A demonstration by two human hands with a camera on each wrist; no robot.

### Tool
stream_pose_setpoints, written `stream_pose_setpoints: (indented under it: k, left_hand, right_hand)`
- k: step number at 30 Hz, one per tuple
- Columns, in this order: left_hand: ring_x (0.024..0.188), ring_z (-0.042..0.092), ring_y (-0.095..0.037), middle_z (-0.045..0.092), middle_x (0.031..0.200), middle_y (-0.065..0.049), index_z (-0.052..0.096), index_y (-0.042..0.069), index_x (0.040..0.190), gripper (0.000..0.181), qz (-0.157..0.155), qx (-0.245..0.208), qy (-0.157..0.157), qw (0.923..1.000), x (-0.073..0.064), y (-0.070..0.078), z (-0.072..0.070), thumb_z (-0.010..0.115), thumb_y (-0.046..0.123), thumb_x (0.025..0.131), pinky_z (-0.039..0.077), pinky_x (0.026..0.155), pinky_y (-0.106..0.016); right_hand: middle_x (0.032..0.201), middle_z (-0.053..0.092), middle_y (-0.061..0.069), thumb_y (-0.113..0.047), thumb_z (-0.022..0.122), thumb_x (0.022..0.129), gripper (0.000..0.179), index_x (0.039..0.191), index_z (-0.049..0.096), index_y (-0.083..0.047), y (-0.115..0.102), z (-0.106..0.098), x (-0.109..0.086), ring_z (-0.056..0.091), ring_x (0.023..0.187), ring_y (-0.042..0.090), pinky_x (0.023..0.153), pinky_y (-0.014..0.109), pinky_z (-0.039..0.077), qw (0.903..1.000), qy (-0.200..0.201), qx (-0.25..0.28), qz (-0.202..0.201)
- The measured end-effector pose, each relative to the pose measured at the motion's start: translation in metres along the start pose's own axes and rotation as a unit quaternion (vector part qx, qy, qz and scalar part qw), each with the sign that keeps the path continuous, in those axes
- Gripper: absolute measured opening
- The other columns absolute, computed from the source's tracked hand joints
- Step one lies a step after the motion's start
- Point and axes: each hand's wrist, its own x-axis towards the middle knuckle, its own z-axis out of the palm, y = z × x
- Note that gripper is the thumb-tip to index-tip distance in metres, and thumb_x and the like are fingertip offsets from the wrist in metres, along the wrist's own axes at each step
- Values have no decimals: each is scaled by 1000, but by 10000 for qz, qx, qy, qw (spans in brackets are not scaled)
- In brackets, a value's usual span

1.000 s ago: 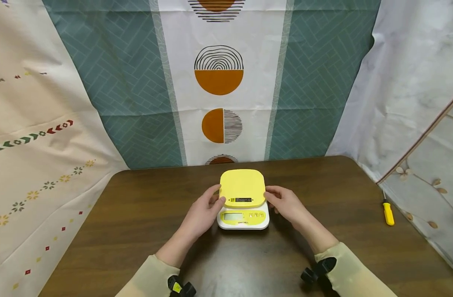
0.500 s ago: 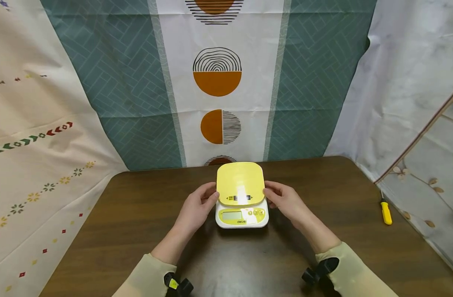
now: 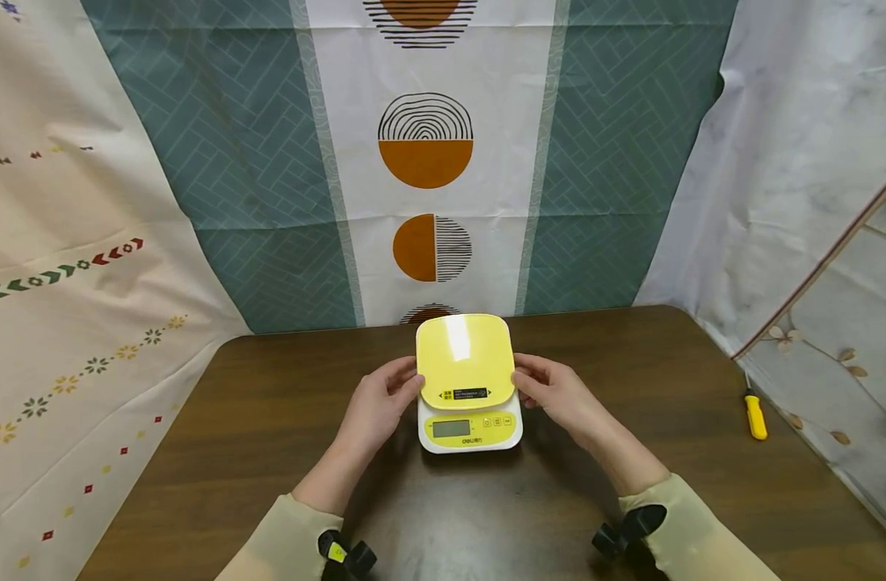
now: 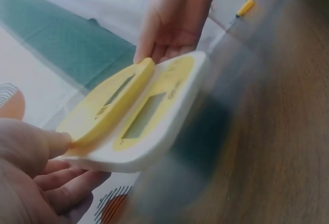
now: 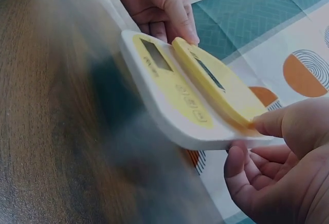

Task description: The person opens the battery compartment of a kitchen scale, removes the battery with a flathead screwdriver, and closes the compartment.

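A kitchen scale [image 3: 465, 355] with a yellow weighing plate and a white base is held between both hands. Its small display [image 3: 451, 428] and buttons face the person. My left hand [image 3: 376, 407] grips the left side, thumb on the plate's edge and fingers below the base, as the left wrist view shows. On the opposite side my right hand [image 5: 293, 157] pinches the scale the same way, thumb against the yellow plate [image 5: 226, 80], fingers under the white base [image 5: 175, 126]. In both wrist views the scale appears raised over the table, with a dark reflection below it.
A brown wooden table [image 3: 269, 484] lies below. Toward its right edge rests a screwdriver with a yellow handle [image 3: 755, 417]. A patterned cloth [image 3: 428, 161] hangs behind the table, and light cloths flank it on both sides.
The scale has shifted slightly left in the head view and its tilt has changed, with the glare moving across the plate. Both hands have kept their hold and moved along with it.
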Motion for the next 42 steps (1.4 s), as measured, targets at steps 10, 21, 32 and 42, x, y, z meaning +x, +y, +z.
stream_pose_setpoints:
  k: [10,21,32,42]
  left_hand:
    - [116,72,-27,76,136,-2,59,13,160,61,195,-10,-46,9998,3,3,-5,81,22,104,62,98,-48]
    - [114,75,-23,72,134,-3,58,14,161,65,552,208,-88,9982,0,8,-7,84,17,101,64,98,-47]
    - [115,76,-23,71,130,-3,69,15,142,52,1313,151,262,9909,-4,8,-9,87,2,95,64,99,-43]
    - [120,76,-23,69,121,-3,70,15,137,48,1970,941,553,9743,-7,6,-9,88,3,94,61,104,-45]
  right_hand:
    - [133,66,18,-17,67,112,56,163,49,-1,1,-3,0,69,90,27,80,31,62,9996,-16,242,-118]
    - [144,63,22,-12,68,111,57,164,48,-2,-3,-6,-3,77,98,31,86,32,65,9985,-19,436,-336]
    - [138,66,20,-17,59,117,52,167,48,-9,-2,-4,-6,71,118,46,107,50,59,9981,-43,266,-561]
    - [159,57,24,-26,51,120,55,169,42,-3,3,-4,-3,58,141,51,118,56,48,9933,-373,952,-534]
